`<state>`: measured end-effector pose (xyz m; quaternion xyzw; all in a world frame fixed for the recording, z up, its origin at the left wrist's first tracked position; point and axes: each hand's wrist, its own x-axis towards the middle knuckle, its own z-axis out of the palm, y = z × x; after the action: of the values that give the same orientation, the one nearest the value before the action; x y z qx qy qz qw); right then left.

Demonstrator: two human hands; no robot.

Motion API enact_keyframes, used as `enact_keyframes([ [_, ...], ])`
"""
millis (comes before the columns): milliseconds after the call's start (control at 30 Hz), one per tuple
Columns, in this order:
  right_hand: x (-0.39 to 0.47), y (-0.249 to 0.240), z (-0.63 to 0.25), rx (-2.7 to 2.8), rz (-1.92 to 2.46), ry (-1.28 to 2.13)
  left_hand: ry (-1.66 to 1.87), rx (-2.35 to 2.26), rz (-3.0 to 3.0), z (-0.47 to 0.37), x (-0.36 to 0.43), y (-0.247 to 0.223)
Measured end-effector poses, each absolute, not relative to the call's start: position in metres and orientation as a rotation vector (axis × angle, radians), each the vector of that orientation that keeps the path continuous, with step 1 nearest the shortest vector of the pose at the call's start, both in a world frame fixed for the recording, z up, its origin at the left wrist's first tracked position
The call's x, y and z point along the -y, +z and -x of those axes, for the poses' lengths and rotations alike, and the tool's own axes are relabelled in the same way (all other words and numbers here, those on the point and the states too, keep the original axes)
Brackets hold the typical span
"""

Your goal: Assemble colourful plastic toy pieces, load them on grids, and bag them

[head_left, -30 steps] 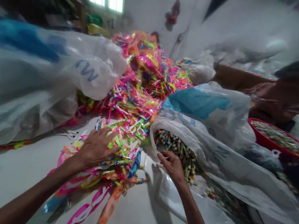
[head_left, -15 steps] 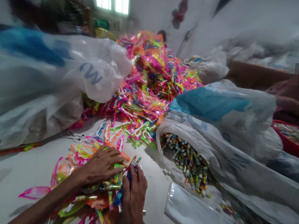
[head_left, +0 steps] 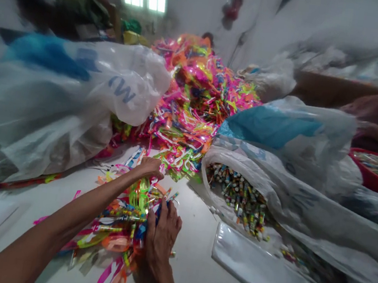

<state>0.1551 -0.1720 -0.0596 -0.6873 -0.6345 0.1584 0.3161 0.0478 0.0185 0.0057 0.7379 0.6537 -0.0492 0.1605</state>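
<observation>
A loose heap of bright plastic strips and small printed tubes (head_left: 122, 219) lies on the white table in front of me. My left hand (head_left: 151, 167) reaches across to the far side of this heap, beside the green strips (head_left: 140, 193). Its fingers point down and away, mostly hidden behind the back of the hand. Against the heap's right side rests my right hand (head_left: 165, 227), fingers slightly bent and thumb apart, touching tubes and a dark blue piece (head_left: 141, 233). It does not close round anything I can see.
Beyond rises a large mound of coloured strips (head_left: 193, 109). A white plastic sack (head_left: 136, 87) lies left; another sack (head_left: 295, 184), right, spills small tubes (head_left: 241, 195). Clear plastic sleeves (head_left: 262, 273) lie nearer. At far right, a person sits by a red basin (head_left: 370, 174).
My left hand has lifted off the heap's middle and moved to its far edge, uncovering green strips and tubes. My right hand stays at the heap's right side. The view has shifted slightly.
</observation>
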Motion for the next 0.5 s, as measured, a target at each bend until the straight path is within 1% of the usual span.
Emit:
enact_keyframes([
  [133,0.176,-0.056,-0.158,1.691,1.796,0.468,-0.087,-1.869,-1.975,-0.04,-0.025,-0.003],
  [300,0.179,-0.055,-0.161,1.697,1.784,0.475,0.069,-2.059,-1.972,0.008,-0.01,0.014],
  [400,0.178,-0.057,-0.161,1.691,1.788,0.482,0.046,-2.209,-1.981,0.036,0.004,0.023],
  [500,0.176,-0.06,-0.16,1.69,1.773,0.471,0.017,-2.239,-2.047,0.039,0.006,0.028],
])
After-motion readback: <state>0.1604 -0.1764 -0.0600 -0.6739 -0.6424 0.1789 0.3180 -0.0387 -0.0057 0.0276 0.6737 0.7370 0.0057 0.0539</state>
